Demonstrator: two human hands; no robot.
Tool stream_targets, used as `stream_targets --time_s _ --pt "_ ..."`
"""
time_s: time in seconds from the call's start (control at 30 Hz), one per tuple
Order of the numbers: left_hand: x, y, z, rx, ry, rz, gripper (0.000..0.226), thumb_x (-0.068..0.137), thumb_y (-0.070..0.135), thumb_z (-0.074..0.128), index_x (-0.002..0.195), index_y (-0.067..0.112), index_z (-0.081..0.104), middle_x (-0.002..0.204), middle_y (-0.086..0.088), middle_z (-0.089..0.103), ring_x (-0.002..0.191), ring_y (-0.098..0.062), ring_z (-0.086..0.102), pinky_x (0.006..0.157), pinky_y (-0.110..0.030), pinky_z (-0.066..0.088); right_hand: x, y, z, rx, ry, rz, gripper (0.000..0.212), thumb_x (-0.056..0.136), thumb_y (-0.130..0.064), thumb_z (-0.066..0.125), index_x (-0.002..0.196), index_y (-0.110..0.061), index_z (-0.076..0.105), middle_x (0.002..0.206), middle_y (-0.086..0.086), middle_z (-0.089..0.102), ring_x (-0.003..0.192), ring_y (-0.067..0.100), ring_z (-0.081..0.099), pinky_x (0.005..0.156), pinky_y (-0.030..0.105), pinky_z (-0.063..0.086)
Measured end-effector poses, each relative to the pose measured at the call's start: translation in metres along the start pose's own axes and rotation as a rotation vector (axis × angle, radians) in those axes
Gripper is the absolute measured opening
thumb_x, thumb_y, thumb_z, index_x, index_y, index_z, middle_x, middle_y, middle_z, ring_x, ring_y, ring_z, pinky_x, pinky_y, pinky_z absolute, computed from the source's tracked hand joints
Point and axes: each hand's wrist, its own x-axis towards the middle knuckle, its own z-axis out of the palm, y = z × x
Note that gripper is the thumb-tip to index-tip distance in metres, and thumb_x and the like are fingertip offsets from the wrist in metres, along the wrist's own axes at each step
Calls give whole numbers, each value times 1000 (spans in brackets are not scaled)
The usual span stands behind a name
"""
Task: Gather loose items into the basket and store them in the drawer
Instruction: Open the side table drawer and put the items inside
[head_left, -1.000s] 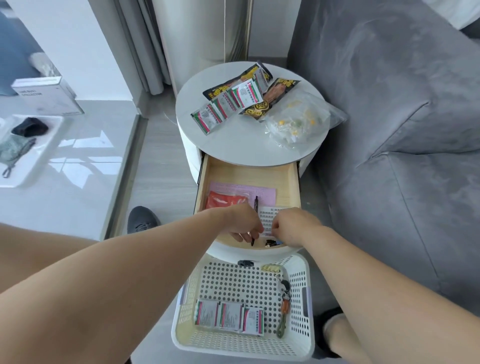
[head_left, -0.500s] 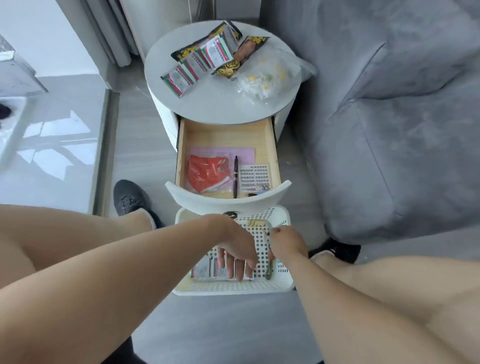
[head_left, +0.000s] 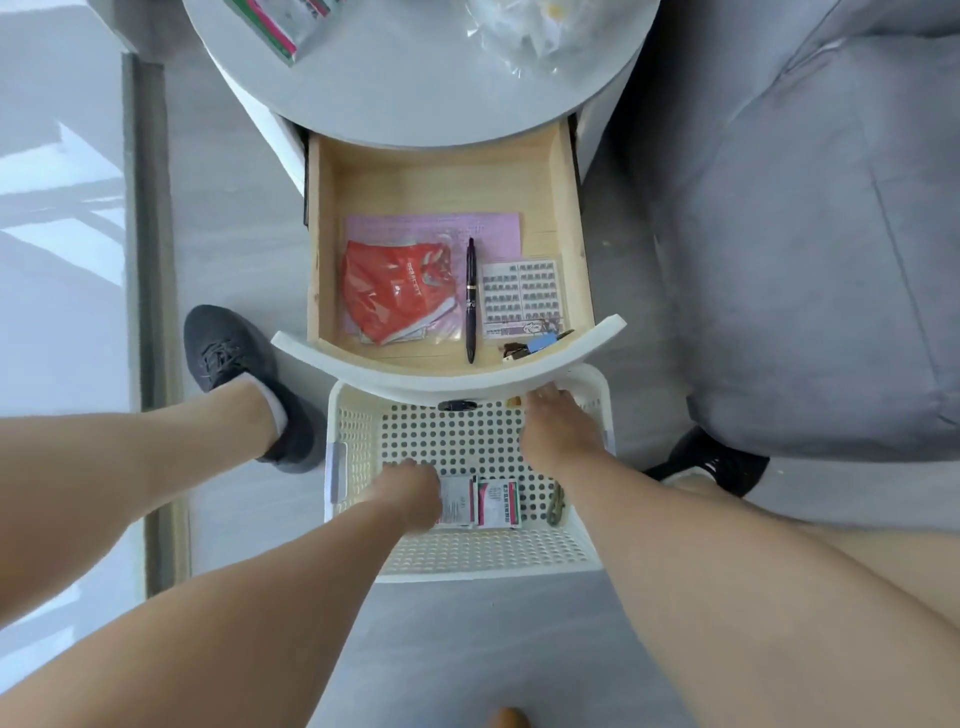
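The white perforated basket (head_left: 358, 457) stands on the floor under the open wooden drawer (head_left: 441, 182). My left hand (head_left: 410, 493) reaches down into the basket, its fingers curled over the left end of a strip of sachets (head_left: 480, 501). My right hand (head_left: 556, 431) stretches with straight fingers to the basket's far right, below the drawer front (head_left: 447, 371). A green lanyard (head_left: 557, 506) lies by the right wall, and a small dark object (head_left: 457, 405) at the far end. In the drawer lie pink paper (head_left: 493, 228), a red bag (head_left: 395, 291), a pen (head_left: 471, 301), a sticker sheet (head_left: 522, 296) and keys (head_left: 530, 347).
The round white table (head_left: 415, 78) above the drawer carries more sachets (head_left: 280, 26) and a clear bag (head_left: 519, 31). A grey sofa (head_left: 805, 234) fills the right side. My shoes (head_left: 223, 348) (head_left: 711, 462) flank the basket, and a glossy white surface (head_left: 57, 208) lies left.
Both hands left the drawer and dropped into the basket. My view tilted down and moved closer. The right hand slid towards the basket's far end, and the left closed on the sachets.
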Motion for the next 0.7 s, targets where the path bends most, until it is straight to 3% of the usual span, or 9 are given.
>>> stream_targets --time_s 0.1,0.17,0.27,0.33,0.43,0.5,0.57,0.63,0.7 --pt "12 17 7 -86 -50 72 55 96 14 54 149 28 49 156 -3 46 143 -30 42 120 -51 36 16 -1 6 -132 -21 -27 71 94 -1 58 159 -13 31 152 8 46 137 29 47 85 45 59" --pt "13 24 16 -15 -62 51 69 94 17 58 158 30 34 161 -6 36 148 -35 32 123 -55 27 17 3 20 -260 -12 -40 51 97 -6 57 146 -12 45 142 8 54 133 30 49 89 46 57" --pt "16 22 34 133 -19 -5 77 89 15 60 157 25 24 150 -14 37 142 -38 35 124 -53 26 9 9 37 -393 -11 -84 26 100 -19 57 126 -17 57 123 2 63 122 28 53 91 44 52" --pt "17 15 41 160 -2 -17 75 85 13 62 151 25 28 143 -14 38 136 -35 37 121 -51 31 -1 12 44 -443 -42 -164 24 99 -23 58 122 -19 61 119 0 63 121 27 52 97 44 48" --pt "21 3 40 176 -13 27 60 83 13 67 139 29 48 143 -9 34 137 -33 34 119 -51 37 -15 13 48 -374 -129 -253 24 96 -34 60 117 -21 62 112 -3 66 114 23 53 96 44 49" --pt "24 -3 35 240 -52 74 40 85 15 68 124 24 62 140 -8 37 132 -32 38 112 -50 46 -19 10 47 -163 -185 -156 27 96 -41 58 115 -22 58 99 -5 68 101 20 62 82 41 56" --pt "25 -6 29 241 -100 98 23 88 16 66 110 19 67 132 -6 48 126 -29 46 105 -46 53 -19 2 43 59 -132 48 33 99 -42 51 122 -19 54 92 -5 68 83 19 65 66 36 54" --pt "23 -6 23 149 -183 123 17 92 19 62 108 19 67 117 0 62 112 -21 60 95 -37 58 -19 -6 36 180 -18 222 42 103 -42 42 136 -16 48 97 -1 71 83 23 66 62 37 46" --pt "23 -4 13 31 -202 133 14 97 22 59 109 19 65 104 3 67 99 -17 65 88 -30 58 -20 -11 32 203 -22 305 46 104 -38 39 140 -10 46 105 6 72 91 29 67 64 37 44"
